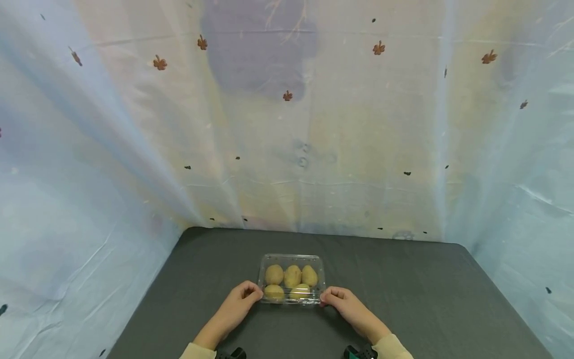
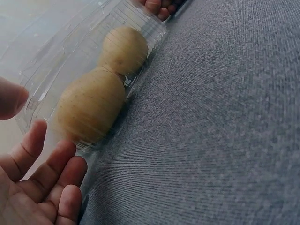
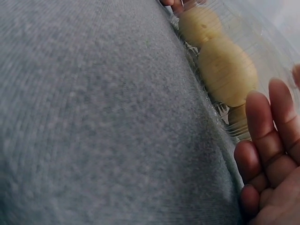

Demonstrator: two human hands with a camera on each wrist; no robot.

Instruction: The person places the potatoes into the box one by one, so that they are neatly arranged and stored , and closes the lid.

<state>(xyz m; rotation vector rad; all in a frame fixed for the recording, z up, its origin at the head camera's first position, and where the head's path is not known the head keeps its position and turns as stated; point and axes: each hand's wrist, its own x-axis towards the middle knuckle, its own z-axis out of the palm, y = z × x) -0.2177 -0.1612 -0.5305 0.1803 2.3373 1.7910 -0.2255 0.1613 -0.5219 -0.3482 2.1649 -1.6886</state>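
A clear plastic box (image 1: 291,259) with ribbed walls sits on the grey cloth-covered table. Inside it lie several yellowish potatoes (image 1: 293,275), two of them large in the left wrist view. My left hand (image 1: 239,302) holds the box's near left corner between thumb and fingers. At the near right corner, my right hand (image 1: 349,307) grips the box in the same way. Fingers of the right hand (image 3: 274,154) lie against the ribbed side in the right wrist view. From the left wrist, my left hand (image 2: 42,173) shows its thumb above the rim and its other fingers lower down.
Dark grey cloth (image 1: 417,294) covers the table around the box. A pale curtain (image 1: 341,124) with brown leaf shapes hangs behind the table and along both sides. Dark bands with devices (image 1: 358,352) sit at both wrists, below light sleeves.
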